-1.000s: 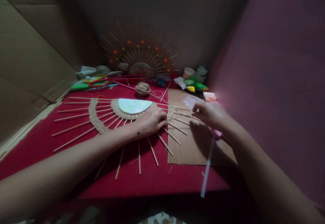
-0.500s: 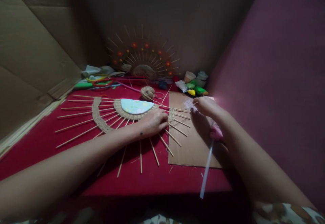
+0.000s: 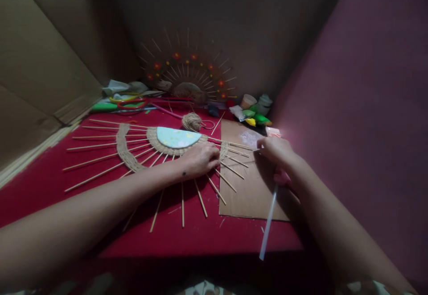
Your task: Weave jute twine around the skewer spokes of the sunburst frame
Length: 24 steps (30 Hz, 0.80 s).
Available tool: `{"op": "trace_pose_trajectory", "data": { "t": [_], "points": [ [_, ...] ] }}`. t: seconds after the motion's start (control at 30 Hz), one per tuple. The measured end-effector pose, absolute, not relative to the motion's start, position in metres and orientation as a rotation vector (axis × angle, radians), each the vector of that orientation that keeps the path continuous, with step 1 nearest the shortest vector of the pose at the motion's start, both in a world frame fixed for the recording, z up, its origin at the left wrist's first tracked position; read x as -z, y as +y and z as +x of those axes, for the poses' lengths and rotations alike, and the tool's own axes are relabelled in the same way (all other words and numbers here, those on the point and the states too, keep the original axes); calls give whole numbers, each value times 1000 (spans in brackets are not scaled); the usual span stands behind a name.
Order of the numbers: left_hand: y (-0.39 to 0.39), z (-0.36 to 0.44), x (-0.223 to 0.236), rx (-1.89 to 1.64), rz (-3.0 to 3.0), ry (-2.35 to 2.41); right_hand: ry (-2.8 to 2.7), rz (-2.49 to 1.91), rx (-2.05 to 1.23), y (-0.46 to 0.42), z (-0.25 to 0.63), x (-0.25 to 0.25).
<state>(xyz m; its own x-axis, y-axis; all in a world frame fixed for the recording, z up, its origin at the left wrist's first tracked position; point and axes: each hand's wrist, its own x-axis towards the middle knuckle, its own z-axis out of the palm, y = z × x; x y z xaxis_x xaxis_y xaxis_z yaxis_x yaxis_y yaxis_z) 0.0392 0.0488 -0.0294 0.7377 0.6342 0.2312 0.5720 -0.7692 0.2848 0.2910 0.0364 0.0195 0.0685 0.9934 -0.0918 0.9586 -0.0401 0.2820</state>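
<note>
A half-round fan of thin wooden sticks lies on the red table, with twine woven across it in bands. A pale blue, flower-printed half-circle sits at its centre. My left hand is closed over the right side of the sticks, its fingertips by the short woven band. My right hand pinches a thin strand of twine that runs left to that band. Below my right wrist is a pink hot glue gun, mostly hidden, with a clear glue stick jutting out towards me.
Under the fan's right end lies a cardboard sheet. Behind the fan sit a twine ball, red-handled scissors and several coloured packets. A decorated stick fan leans at the back. Walls close in the sides.
My right hand has come down and nearer to me, bringing its end of the twine lower. My left hand keeps its hold on the fan. The view has shifted slightly.
</note>
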Motion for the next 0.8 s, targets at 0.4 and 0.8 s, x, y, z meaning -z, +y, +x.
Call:
{"op": "trace_pose_trajectory", "data": {
  "t": [0.4, 0.8],
  "points": [
    [47, 41, 28, -395, 2727, 1009, 1947, 2034, -319, 66, 291, -16],
    [37, 40, 9, -541, 2367, 1200, 2861, 1884, 571, 96, 258, -37]
  ]
}}
